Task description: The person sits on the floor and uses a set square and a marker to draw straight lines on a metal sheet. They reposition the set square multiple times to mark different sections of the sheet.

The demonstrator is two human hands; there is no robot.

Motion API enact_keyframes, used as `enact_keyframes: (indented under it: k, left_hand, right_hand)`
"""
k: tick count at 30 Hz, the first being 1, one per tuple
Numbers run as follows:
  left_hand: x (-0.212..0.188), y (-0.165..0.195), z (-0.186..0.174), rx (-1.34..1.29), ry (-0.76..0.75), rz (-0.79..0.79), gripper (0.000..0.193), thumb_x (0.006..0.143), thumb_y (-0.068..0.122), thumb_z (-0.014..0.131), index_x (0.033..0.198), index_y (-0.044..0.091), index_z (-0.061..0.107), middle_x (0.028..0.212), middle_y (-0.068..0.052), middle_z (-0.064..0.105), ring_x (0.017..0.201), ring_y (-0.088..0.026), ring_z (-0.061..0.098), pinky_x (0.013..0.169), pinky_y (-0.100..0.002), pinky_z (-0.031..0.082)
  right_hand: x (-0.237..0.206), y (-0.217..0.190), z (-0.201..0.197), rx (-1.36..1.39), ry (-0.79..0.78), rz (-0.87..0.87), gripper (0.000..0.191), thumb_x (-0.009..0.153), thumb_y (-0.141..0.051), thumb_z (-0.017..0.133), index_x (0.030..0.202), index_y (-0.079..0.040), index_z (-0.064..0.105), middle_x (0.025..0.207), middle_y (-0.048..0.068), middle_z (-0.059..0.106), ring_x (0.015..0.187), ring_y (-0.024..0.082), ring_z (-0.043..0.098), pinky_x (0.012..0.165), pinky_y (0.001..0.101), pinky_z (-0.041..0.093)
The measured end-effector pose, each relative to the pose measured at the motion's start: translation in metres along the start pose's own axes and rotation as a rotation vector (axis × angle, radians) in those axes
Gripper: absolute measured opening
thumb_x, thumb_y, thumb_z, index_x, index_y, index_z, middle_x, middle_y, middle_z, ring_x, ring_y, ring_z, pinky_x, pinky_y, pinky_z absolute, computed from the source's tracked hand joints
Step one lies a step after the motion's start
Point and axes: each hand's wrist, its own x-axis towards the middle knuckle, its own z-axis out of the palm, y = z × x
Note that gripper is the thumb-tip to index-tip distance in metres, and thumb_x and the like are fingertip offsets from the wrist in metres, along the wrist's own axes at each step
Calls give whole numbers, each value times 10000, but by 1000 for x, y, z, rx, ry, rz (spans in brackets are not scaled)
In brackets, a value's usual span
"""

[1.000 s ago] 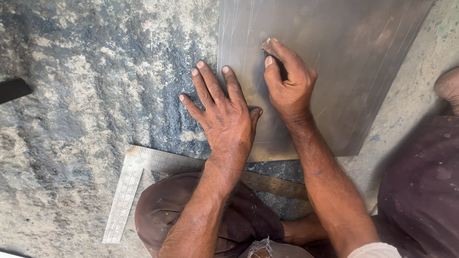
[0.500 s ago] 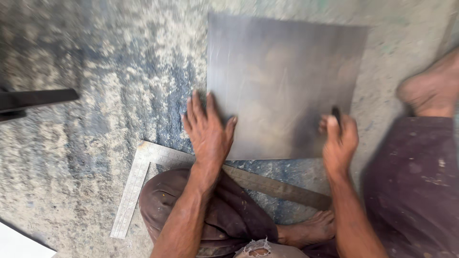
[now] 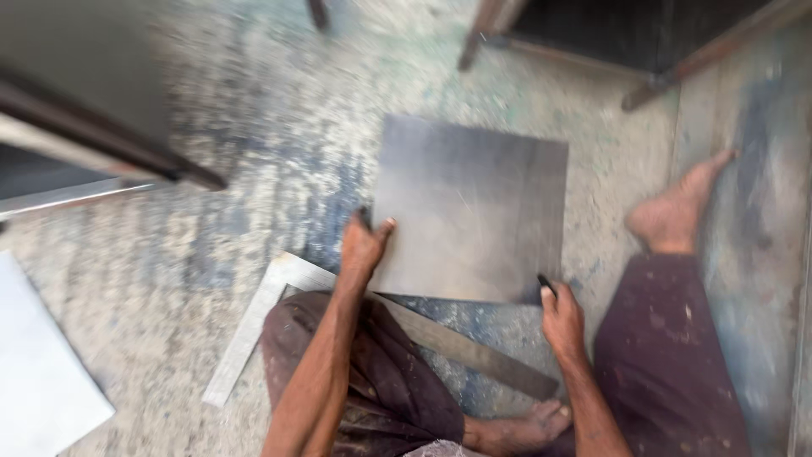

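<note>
Sliding off the sheet's face, both hands now grip the metal sheet (image 3: 474,211): left hand (image 3: 364,245) pinching its left edge, right hand (image 3: 562,317), clenched around a dark marker (image 3: 546,283), steadying the near corner flat on the floor (image 3: 211,228).

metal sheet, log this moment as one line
left hand: grips left edge of metal sheet | right hand: holds dark marker at sheet's lower right corner | steel square: on floor by knee

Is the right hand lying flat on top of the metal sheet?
No: the right hand is at the near right corner of the metal sheet, holding a small dark tool.
</note>
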Motion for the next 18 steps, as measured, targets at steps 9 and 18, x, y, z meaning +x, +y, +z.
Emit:
enact_keyframes:
  k: [9, 18]
  left_hand:
    - [-12, 48, -25, -230, -8, -195, 462, 851, 212, 762, 1251, -11, 702, 1141, -205, 758, 1014, -327, 740, 888, -434, 573]
    - [-51, 98, -51, -151, -502, 137, 368, 837, 323, 791, 1017, 5, 828, 811, -138, 736, 600, -209, 536, 494, -389, 425]
  right_hand:
    - [-10, -30, -24, 480, -98, 62, 331, 1038, -210, 597, 1264, 29, 639, 1159, 138, 692, 1030, 239, 631, 935, 382, 477]
    - [-42, -55, -44, 840, -15, -16, 364, 1004, -126, 634, 1248, 92, 475, 1243, 253, 667, 1113, 397, 674, 967, 520, 554]
